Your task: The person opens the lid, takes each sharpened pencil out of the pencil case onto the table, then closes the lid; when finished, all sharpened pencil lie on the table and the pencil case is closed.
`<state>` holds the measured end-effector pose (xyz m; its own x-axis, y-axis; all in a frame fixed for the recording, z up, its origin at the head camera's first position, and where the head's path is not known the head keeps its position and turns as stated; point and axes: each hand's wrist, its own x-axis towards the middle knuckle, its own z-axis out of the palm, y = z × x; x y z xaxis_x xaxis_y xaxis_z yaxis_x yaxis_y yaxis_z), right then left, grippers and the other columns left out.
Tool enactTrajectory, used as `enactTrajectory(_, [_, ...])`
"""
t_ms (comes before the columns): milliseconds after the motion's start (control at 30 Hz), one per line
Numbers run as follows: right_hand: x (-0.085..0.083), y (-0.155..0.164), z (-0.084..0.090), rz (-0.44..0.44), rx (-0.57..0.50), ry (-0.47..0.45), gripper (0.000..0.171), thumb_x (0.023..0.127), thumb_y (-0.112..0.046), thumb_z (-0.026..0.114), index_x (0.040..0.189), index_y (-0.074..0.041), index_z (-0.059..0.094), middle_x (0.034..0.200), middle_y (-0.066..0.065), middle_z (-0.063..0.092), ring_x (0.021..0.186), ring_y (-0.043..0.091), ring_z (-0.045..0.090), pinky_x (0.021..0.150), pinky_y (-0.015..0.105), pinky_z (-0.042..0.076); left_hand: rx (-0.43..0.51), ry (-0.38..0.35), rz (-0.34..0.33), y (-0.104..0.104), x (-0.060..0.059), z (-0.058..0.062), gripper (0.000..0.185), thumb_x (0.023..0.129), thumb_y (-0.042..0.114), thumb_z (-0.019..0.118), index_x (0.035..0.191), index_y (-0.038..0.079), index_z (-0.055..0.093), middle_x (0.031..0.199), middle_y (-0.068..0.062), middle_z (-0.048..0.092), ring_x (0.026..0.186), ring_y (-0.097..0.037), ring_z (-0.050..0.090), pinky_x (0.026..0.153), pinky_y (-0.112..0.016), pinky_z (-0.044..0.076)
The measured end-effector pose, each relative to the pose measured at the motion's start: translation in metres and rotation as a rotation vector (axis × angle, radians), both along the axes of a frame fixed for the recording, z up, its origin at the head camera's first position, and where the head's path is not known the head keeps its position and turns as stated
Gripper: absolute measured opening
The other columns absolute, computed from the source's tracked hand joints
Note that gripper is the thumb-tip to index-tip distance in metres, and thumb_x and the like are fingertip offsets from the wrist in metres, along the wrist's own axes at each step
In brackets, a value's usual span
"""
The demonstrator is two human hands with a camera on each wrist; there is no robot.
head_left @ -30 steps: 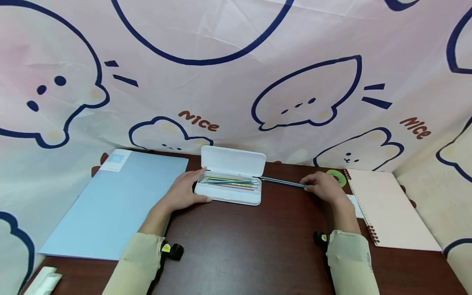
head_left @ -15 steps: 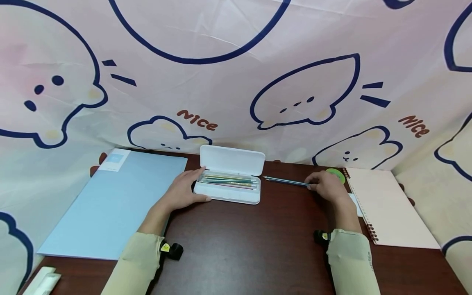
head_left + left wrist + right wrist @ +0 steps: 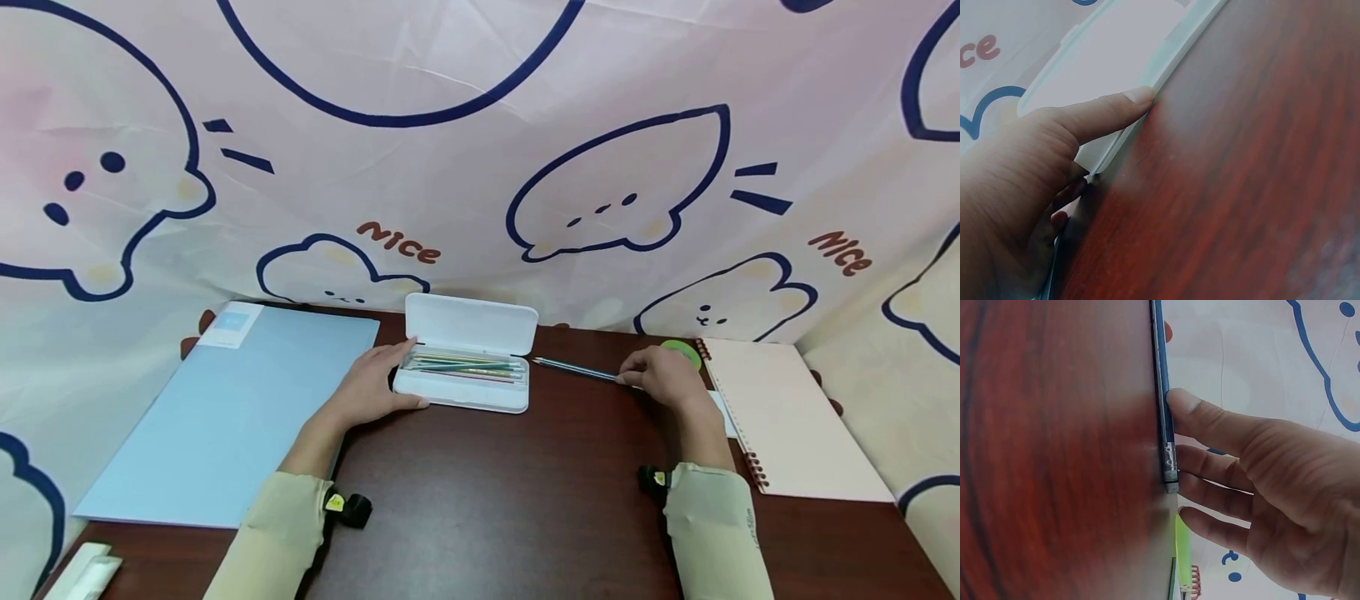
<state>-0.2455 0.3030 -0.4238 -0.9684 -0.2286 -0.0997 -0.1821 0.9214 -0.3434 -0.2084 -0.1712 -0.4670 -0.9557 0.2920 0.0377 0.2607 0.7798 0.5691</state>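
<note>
An open white pencil case (image 3: 459, 397) lies at the back of the table, its lid tipped up towards the patterned cloth. Several pencils (image 3: 465, 367) are inside it. My left hand (image 3: 369, 390) grips the case's left end; in the left wrist view the thumb (image 3: 1110, 114) presses on its front edge. To the right of the case a blue pencil (image 3: 573, 367) lies on the table, its tip close to the case's right side. My right hand (image 3: 663, 377) pinches this pencil near its eraser end (image 3: 1171, 481), thumb on one side, the other fingers partly hidden behind.
A large light blue folder (image 3: 225, 417) lies on the left. To the right are a green tape roll (image 3: 684, 353), a spiral notebook (image 3: 795, 421) and a small white card (image 3: 723, 410) partly under it. White wrapped items (image 3: 86, 571) lie at the front left corner.
The blue pencil's tip, at the case's right edge a second ago, now sits slightly apart from it. My right hand shifted a little right, then slightly back. My left hand stays on the case.
</note>
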Motion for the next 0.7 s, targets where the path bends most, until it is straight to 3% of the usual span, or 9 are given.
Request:
enactTrajectory(300, [0.0009, -0.0024, 0.0024, 0.014, 0.008, -0.019, 0.014, 0.095, -0.017, 0.071, 0.105, -0.015, 0.080, 0.107, 0.011, 0.075, 0.093, 0.026, 0.063, 0.083, 0.048, 0.054, -0.007, -0.001, -0.004, 0.0002, 0.0011, 0.0012, 0.107, 0.076, 0.050, 0.085, 0.161, 0.013, 0.031, 0.156, -0.016, 0.047, 0.145, -0.040, 0.037, 0.119, -0.060, 0.029])
enactTrajectory(700, [0.0004, 0.0030, 0.0030, 0.006, 0.044, -0.010, 0.012, 0.095, -0.017, 0.071, 0.104, -0.013, 0.078, 0.106, 0.012, 0.073, 0.090, 0.025, 0.062, 0.080, 0.047, 0.053, 0.000, 0.001, 0.002, 0.0002, 0.0020, 0.0022, 0.107, 0.076, 0.051, 0.085, 0.160, 0.013, 0.032, 0.156, -0.016, 0.047, 0.145, -0.040, 0.036, 0.119, -0.061, 0.028])
